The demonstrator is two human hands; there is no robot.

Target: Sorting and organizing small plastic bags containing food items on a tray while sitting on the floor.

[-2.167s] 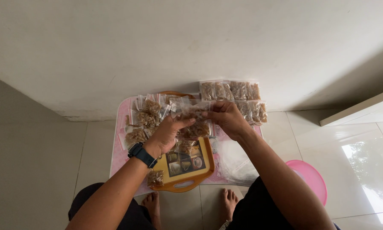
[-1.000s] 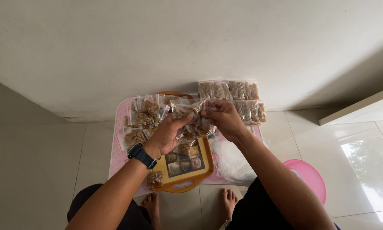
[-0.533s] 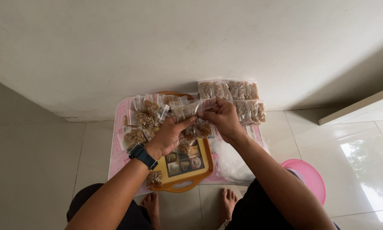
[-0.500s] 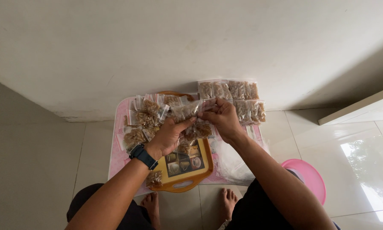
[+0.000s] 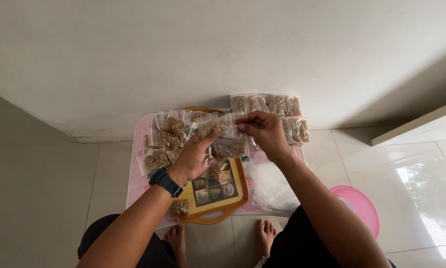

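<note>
Both hands hold one small clear snack bag (image 5: 217, 127) above the tray (image 5: 218, 196). Left hand (image 5: 193, 158) fingers clamp its left edge; right hand (image 5: 264, 133) fingertips pinch its top right corner. Judged light, limp and slippery, contents brittle: grip the top strip.

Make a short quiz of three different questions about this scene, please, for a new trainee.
1. True or false: both hands hold one small clear bag of brown snacks.
2. Which wrist wears a dark watch? A) left B) right
3. Fill in: the yellow tray rests on a ____ table.

Key:
1. True: the left hand and right hand pinch the small clear bag.
2. A: the watch.
3. Pink: tray, table.
</note>
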